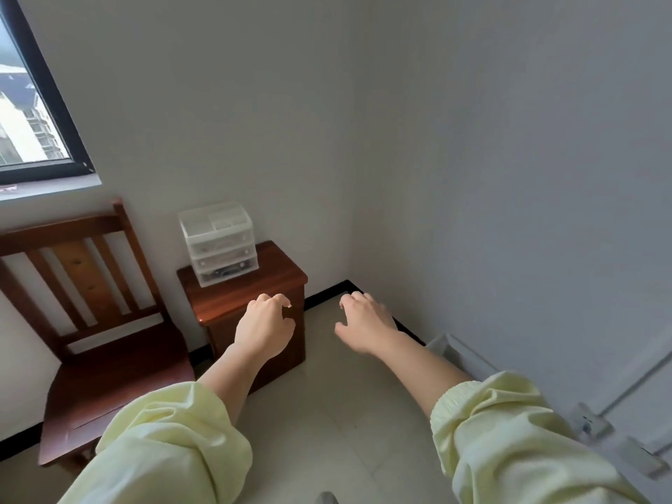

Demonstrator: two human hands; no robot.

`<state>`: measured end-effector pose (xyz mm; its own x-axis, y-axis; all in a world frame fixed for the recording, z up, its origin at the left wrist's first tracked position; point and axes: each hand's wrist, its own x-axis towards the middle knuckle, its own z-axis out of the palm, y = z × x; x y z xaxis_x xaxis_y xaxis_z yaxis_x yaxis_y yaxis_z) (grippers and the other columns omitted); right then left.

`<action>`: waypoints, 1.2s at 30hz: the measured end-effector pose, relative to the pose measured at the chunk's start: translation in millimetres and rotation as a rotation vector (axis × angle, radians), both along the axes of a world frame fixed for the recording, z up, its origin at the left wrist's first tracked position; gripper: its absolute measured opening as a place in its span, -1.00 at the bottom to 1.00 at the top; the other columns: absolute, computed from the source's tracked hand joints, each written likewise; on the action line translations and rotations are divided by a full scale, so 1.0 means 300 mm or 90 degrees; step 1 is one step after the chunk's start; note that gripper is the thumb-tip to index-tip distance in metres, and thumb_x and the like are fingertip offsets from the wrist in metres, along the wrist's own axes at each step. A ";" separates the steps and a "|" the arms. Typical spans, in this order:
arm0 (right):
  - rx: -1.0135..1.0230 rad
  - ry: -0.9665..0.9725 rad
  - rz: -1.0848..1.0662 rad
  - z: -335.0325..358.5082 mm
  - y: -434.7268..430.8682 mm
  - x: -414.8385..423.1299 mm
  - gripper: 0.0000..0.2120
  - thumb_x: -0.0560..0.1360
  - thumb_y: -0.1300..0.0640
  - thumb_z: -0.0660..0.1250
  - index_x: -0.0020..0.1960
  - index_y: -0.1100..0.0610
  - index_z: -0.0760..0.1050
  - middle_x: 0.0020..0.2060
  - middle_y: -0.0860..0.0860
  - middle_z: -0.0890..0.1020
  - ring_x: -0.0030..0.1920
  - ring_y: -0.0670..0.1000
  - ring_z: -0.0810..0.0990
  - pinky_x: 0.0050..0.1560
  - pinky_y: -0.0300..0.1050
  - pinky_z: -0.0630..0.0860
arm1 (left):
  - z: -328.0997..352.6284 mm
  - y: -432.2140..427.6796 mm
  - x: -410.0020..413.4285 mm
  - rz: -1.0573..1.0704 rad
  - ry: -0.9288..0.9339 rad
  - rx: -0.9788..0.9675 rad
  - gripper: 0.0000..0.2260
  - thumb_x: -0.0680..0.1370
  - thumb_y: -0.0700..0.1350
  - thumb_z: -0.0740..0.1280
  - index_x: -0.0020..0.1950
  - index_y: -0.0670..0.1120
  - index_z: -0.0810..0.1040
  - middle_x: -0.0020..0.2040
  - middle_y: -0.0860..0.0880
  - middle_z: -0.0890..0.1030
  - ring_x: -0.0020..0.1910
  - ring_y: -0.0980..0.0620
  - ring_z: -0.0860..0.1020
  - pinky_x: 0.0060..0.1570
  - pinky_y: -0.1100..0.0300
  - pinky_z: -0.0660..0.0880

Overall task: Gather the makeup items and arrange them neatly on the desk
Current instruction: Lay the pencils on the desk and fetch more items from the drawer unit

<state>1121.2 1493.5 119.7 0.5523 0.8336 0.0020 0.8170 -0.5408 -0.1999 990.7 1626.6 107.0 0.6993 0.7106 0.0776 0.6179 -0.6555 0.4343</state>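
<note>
- Step in hand: the approach. Nothing is gathered yet, and no loose makeup item shows anywhere in view.
- Left hand (263, 321): empty, fingers loosely curled, hovering in front of the near edge of the small dark-wood counter (262, 281). Whether it touches the wood cannot be told.
- Right hand (365, 321): also empty, fingers loosely bent, held out over the tiled floor (338, 405) to the right of the counter and apart from it.
- Task's thing: a clear plastic drawer organiser (218, 243) stands upright at the back left of the counter, against the wall. It has an open divided tray on top and three drawers below, all pushed in. Dark contents show through the lowest drawer front (too small to identify); the tray on top looks empty.
- A wooden chair (109, 380) stands just left of the counter, seat bare.
- Next move, as I judge it: reach further in to the organiser — one hand steadying the light plastic body, the other drawing out a drawer — since a one-handed pull would likely slide the whole unit forward.
</note>
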 end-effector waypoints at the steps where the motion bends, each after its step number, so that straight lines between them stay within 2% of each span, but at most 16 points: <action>1: -0.002 -0.003 0.006 -0.013 0.069 0.037 -0.69 0.57 0.06 0.18 0.26 0.16 0.37 0.23 0.08 0.46 0.27 0.11 0.38 0.20 0.02 0.36 | -0.014 0.065 0.032 0.005 0.003 0.003 -0.65 0.56 -0.13 0.25 0.35 -0.04 0.44 0.25 -0.10 0.45 0.24 -0.11 0.42 0.02 0.04 0.52; 8: -0.037 0.008 0.049 -0.085 0.532 0.308 -0.69 0.57 0.07 0.19 0.26 0.15 0.37 0.24 0.08 0.45 0.28 0.10 0.37 0.16 -0.01 0.33 | -0.088 0.494 0.251 0.062 0.028 -0.037 -0.61 0.56 -0.12 0.24 0.40 -0.04 0.41 0.25 -0.10 0.45 0.23 -0.10 0.43 0.01 0.09 0.50; 12: -0.056 0.048 0.072 -0.138 0.801 0.420 -0.68 0.57 0.07 0.19 0.28 0.14 0.37 0.25 0.07 0.46 0.27 0.09 0.38 0.19 0.00 0.35 | -0.142 0.719 0.337 0.122 0.014 -0.089 -0.56 0.56 -0.13 0.25 0.45 -0.04 0.34 0.31 -0.11 0.41 0.28 -0.10 0.41 0.01 0.17 0.42; 17: -0.089 0.119 0.086 -0.248 1.115 0.483 -0.67 0.56 0.05 0.21 0.29 0.13 0.38 0.25 0.05 0.46 0.28 0.09 0.39 0.23 0.00 0.38 | -0.256 1.002 0.375 0.209 0.019 -0.184 -0.53 0.55 -0.10 0.24 0.46 -0.03 0.29 0.35 -0.12 0.38 0.25 -0.12 0.44 0.11 0.09 0.48; 24: -0.126 0.205 0.041 -0.407 1.516 0.538 -0.67 0.55 0.05 0.22 0.28 0.12 0.41 0.23 0.04 0.48 0.25 0.07 0.42 0.22 -0.01 0.42 | -0.424 1.412 0.401 0.267 0.017 -0.292 -0.57 0.52 -0.06 0.26 0.40 -0.03 0.37 0.30 -0.13 0.43 0.08 -0.08 0.54 0.13 0.07 0.47; 30: -0.159 0.300 -0.010 -0.552 1.762 0.554 -0.65 0.55 0.04 0.24 0.30 0.12 0.42 0.22 0.02 0.49 0.24 0.05 0.44 0.19 -0.08 0.42 | -0.569 1.666 0.416 0.330 -0.009 -0.412 -0.63 0.53 -0.09 0.27 0.34 -0.07 0.46 0.29 -0.12 0.51 0.17 -0.07 0.52 0.03 0.16 0.43; 34: -0.157 0.396 -0.077 -0.651 1.869 0.565 -0.66 0.53 0.01 0.27 0.27 0.11 0.47 0.17 -0.01 0.54 0.16 0.02 0.51 0.10 -0.14 0.45 | -0.650 1.743 0.440 0.394 -0.059 -0.518 -0.71 0.54 -0.08 0.28 0.25 -0.07 0.53 0.17 -0.07 0.59 0.07 -0.07 0.56 -0.04 0.16 0.45; 36: -0.149 0.444 -0.111 -0.721 1.934 0.579 -0.67 0.53 0.00 0.28 0.24 0.11 0.49 0.14 0.01 0.58 0.12 0.02 0.54 0.09 -0.14 0.47 | -0.709 1.789 0.464 0.428 -0.093 -0.563 -0.78 0.55 -0.06 0.28 0.17 -0.06 0.55 0.10 -0.05 0.61 0.02 -0.07 0.58 -0.01 0.12 0.48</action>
